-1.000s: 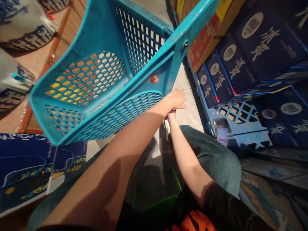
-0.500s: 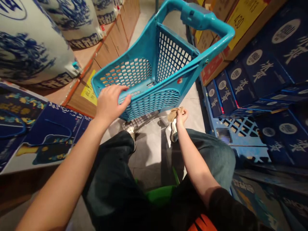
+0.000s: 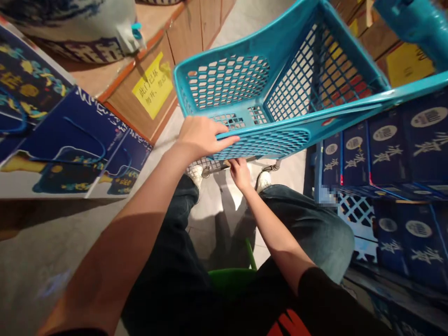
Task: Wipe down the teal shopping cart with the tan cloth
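Observation:
A turquoise plastic shopping cart [image 3: 336,117] with mesh sides stands tilted across my view, its basket bare inside. My left hand [image 3: 203,135] is closed over the near rim, thumb outside and fingers on the inner side. Below the basket's underside, my right hand [image 3: 241,174] is closed with its fingertips up near the lower frame. The tan cloth it holds is almost wholly hidden, with only a small edge showing by the fingers.
Blue gift boxes [image 3: 387,154] are stacked on a blue plastic pallet [image 3: 357,210] at right. Dark blue gift bags [image 3: 80,130] stand at left, beside a wooden cabinet [image 3: 122,112] bearing a large porcelain jar [image 3: 91,28]. A green stool [image 3: 231,282] is beneath me.
The cart has turned and come closer, its handle swinging right. My left hand has closed on the rim. My right hand with the cloth has moved left, under the basket.

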A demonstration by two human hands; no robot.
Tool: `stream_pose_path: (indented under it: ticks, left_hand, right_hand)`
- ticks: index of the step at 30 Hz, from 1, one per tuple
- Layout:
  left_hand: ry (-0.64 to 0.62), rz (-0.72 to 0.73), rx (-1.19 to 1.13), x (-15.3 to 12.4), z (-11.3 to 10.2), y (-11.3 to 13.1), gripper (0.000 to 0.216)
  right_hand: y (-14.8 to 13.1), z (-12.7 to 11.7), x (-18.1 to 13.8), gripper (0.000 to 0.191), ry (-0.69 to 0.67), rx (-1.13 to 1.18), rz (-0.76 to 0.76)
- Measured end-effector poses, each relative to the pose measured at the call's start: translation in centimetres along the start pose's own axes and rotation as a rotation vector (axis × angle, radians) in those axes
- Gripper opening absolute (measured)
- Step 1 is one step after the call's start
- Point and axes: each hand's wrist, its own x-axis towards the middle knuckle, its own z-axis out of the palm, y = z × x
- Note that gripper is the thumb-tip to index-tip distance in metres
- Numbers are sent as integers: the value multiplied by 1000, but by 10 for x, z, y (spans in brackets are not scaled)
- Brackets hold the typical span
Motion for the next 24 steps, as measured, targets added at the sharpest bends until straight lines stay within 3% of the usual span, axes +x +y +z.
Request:
stream_pose_path:
  ticks: [5, 9, 13, 20, 24]
  left_hand:
    - [-77, -29, -3, 2, -4, 10, 55]
    - [-50, 13, -4, 4, 2, 9, 55]
    - [9, 45, -12, 4, 11, 4, 57]
    - [46, 35, -72, 9, 17, -5, 54]
    - [70, 48, -78, 12, 16, -7, 52]
  right_hand:
    - [18, -12, 6, 41, -3, -216, 65]
    - [25, -4, 2, 44, -9, -372, 131]
    - [16, 8, 5, 48, -104, -443, 133]
    - [-13, 40, 4, 70, -531, -532, -269]
    - [-12, 36, 13, 59, -526, -557, -375]
